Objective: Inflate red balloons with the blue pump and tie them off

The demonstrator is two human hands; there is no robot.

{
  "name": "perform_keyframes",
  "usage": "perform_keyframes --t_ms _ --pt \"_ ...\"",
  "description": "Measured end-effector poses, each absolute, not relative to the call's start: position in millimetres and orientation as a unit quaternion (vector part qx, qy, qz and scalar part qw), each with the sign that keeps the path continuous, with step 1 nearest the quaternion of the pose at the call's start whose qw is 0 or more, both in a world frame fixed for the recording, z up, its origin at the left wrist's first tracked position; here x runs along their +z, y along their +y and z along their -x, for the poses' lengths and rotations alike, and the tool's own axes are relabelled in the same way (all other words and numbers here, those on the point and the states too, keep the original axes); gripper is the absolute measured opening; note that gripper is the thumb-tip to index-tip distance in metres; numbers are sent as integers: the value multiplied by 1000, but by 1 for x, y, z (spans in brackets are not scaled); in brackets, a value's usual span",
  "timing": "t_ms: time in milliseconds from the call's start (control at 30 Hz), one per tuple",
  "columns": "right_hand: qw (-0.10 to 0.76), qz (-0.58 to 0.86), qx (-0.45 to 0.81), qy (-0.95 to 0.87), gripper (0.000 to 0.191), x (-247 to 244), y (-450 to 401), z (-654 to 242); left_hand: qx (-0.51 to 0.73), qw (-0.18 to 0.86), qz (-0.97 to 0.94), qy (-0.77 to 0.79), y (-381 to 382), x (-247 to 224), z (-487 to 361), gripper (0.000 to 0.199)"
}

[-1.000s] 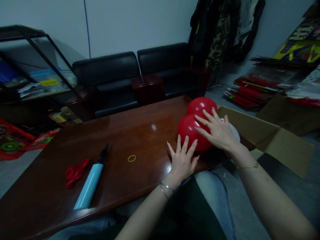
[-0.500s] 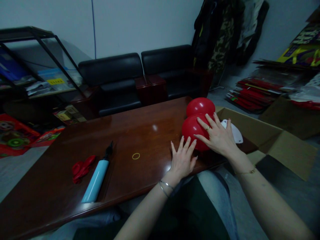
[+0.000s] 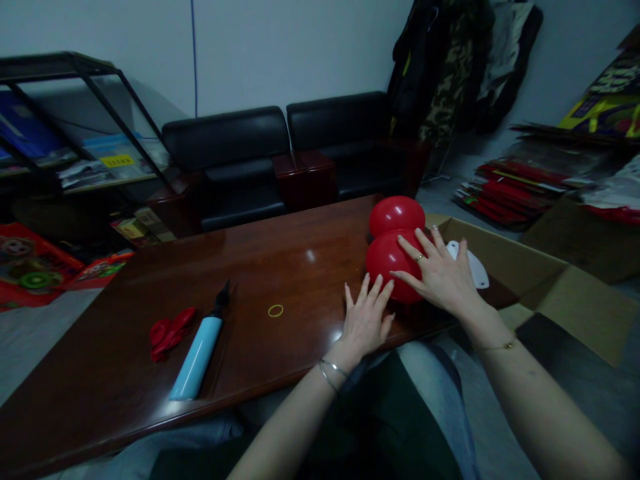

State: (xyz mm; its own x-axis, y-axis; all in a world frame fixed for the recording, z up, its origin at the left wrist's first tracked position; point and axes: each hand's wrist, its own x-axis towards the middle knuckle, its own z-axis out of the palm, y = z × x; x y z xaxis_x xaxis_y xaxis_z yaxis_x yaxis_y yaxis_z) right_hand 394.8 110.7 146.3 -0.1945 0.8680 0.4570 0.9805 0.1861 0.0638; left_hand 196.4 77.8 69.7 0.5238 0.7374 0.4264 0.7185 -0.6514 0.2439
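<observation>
Two inflated red balloons sit at the right end of the brown table. The nearer balloon partly covers the farther balloon. My right hand rests on the nearer one's right side with fingers spread. My left hand, fingers also apart, has its tips at the lower left of that balloon. Past my right hand lies a white flat piece with small holes, partly hidden. Off to the left are a light blue hand pump with a black nozzle and some limp red balloons.
A yellow ring lies mid-table. To the right stands an open cardboard box. Black sofas line the wall behind the table. A metal shelf is at the left, and flat red packages are stacked at the right.
The farther balloon has shifted slightly left against the nearer one. Both hands stay almost where they were. The view has turned a little to the left.
</observation>
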Motion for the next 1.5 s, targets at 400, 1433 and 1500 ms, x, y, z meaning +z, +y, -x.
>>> perform_keyframes --t_ms 400,1433,1500 --pt "165 604 -176 -760 74 149 106 -389 253 61 -870 420 75 73 -191 67" --pt "132 588 -224 -766 70 147 103 -372 259 86 -863 424 73 76 -169 73" --pt "130 586 -225 -767 70 147 102 -371 261 88 -861 428 72 76 -166 73"
